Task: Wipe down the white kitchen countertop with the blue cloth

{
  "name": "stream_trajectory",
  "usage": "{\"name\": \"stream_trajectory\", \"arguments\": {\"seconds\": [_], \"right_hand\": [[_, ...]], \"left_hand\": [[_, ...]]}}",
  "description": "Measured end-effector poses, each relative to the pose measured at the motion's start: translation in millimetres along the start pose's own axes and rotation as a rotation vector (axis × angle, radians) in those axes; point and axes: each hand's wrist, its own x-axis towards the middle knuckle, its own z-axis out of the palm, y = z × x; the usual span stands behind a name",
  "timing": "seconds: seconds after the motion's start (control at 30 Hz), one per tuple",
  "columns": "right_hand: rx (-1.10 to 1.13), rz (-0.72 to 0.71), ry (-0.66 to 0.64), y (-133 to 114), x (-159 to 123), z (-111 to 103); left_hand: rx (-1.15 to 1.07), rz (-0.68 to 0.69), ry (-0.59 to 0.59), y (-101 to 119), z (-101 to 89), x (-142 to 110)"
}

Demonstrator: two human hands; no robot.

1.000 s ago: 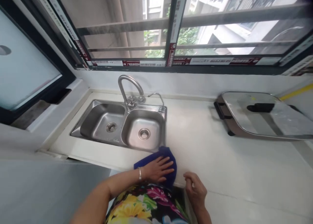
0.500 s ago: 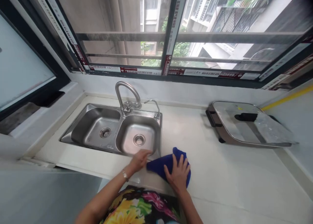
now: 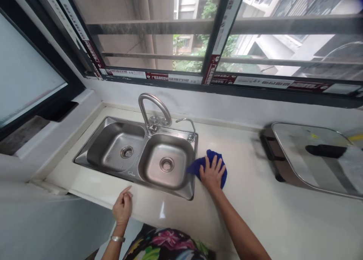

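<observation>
My right hand [image 3: 212, 173] lies flat with spread fingers on a blue cloth [image 3: 198, 166], pressing it to the countertop just right of the sink. One tapered end of the cloth reaches over the right rim of the steel double-bowl sink [image 3: 133, 173]. Near the counter's front edge, below the left bowl, my left hand [image 3: 122, 207] is apart from the cloth. Its fingers are loosely curled with nothing in them, and a silver bracelet [image 3: 117, 238] circles the wrist.
A curved faucet [image 3: 154, 101] rises behind the sink, with a thin small spout [image 3: 189, 124] to its right. On the right of the counter [image 3: 249, 214] stands an electric pan [image 3: 275, 154] with a glass lid. A window with dark frames [image 3: 170, 78] runs along the back.
My right hand and the cloth have moved forward along the sink's right side. My left hand has moved away from the cloth, leftward and back towards me. The view has shifted somewhat.
</observation>
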Motion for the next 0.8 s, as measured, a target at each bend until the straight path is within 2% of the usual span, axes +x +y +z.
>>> {"name": "stream_trajectory", "arguments": {"seconds": [0.07, 0.13, 0.3, 0.5, 0.57, 0.63, 0.8], "right_hand": [[0.015, 0.01, 0.007, 4, 28, 11], [0.03, 0.023, 0.011, 10, 54, 22], [0.064, 0.054, 0.044, 30, 119, 43], [0.163, 0.252, 0.214, 41, 186, 72], [0.175, 0.269, 0.256, 39, 201, 82], [0.199, 0.205, 0.253, 35, 211, 89], [0.331, -0.154, 0.106, 15, 227, 92]], "left_hand": [[0.049, -0.08, 0.057, 10, 3.0, 3], [0.077, -0.092, 0.062, 14, 3.5, 4], [0.113, -0.066, 0.055, 5, 4.7, 3], [0.147, -0.051, 0.077, -2, 7.0, 5], [0.143, -0.046, 0.074, 0, 6.4, 4], [0.146, -0.053, 0.077, 1, 5.6, 4], [0.172, -0.074, 0.085, -1, 4.7, 5]]}}
